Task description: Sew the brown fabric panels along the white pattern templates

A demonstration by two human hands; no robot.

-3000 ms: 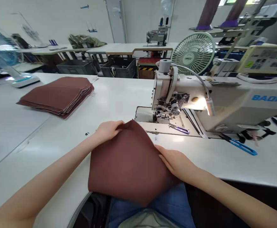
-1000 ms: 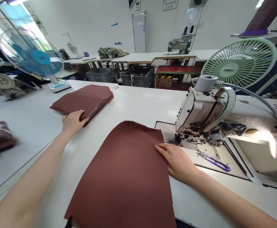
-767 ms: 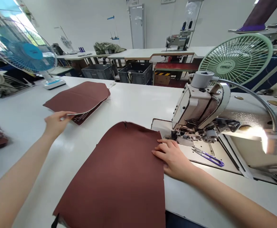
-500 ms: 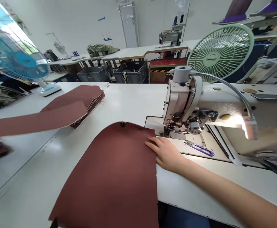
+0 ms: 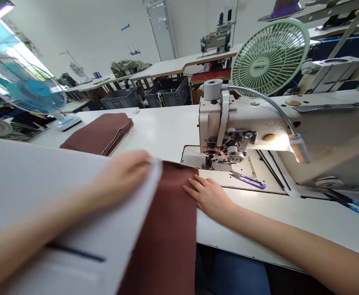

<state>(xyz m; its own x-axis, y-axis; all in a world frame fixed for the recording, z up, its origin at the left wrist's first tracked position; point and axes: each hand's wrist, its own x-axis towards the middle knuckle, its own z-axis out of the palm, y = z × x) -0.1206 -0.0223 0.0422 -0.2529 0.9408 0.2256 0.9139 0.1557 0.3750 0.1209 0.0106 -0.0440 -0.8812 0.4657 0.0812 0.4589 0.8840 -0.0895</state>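
Note:
My left hand [image 5: 128, 170], smeared by motion, is closed on the top corner of a large pale panel [image 5: 111, 217] with dark bands. The panel covers the left part of a reddish-brown fabric piece [image 5: 170, 221] lying on the white table. My right hand [image 5: 210, 194] rests flat, fingers spread, at the brown piece's upper right edge. Just beyond the fingers stands a sewing machine [image 5: 218, 123], its needle area apart from the fabric. Purple thread snips [image 5: 248, 180] lie on the machine bed, to the right of this hand.
A stack of brown pieces [image 5: 101, 131] lies at the back left of the table [image 5: 167, 123]. Beyond are a blue fan [image 5: 37, 92], a green fan [image 5: 268, 61] and grey crates [image 5: 170, 94]. Blue-handled scissors [image 5: 357, 207] lie far right under the machine arm, near its lamp [image 5: 299, 147].
My left hand has come into view with the pale panel, over the brown piece. The brown strip across the left has gone from there. My right hand keeps its place on the fabric.

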